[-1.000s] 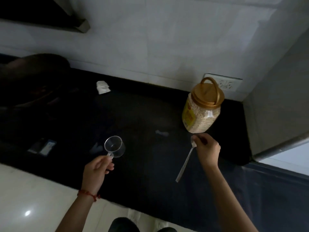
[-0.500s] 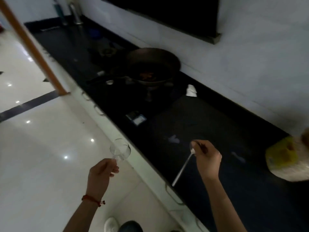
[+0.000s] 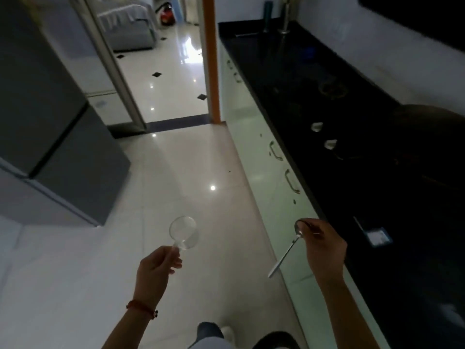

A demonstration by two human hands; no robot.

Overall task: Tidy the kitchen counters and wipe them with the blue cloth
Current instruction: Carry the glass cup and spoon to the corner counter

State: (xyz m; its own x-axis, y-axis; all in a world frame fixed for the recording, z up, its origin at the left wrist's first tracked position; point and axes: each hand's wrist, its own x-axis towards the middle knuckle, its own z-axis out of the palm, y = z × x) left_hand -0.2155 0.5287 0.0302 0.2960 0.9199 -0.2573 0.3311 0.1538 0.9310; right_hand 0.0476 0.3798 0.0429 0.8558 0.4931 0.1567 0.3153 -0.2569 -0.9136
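Note:
My left hand (image 3: 157, 267) grips the handle of a small clear measuring cup (image 3: 183, 232), held out over the floor. My right hand (image 3: 323, 244) pinches a metal spoon (image 3: 286, 253) by its bowl end, the handle hanging down and to the left over the cabinet fronts. The black counter (image 3: 352, 172) runs along the right side, away toward a tap (image 3: 284, 18). A faint blue patch (image 3: 308, 50) lies far down the counter; I cannot tell what it is.
A dark wok (image 3: 427, 137) sits on the stove (image 3: 332, 89) with two knobs (image 3: 323, 136). A small packet (image 3: 378, 235) lies on the counter near my right hand. A grey fridge (image 3: 50, 122) stands at left; glossy floor leads to a doorway with an orange frame (image 3: 210, 59).
The view has swung left, from facing the counter and the grain jar to looking down the kitchen aisle. Both hands keep their hold on cup and spoon, now off the counter's edge.

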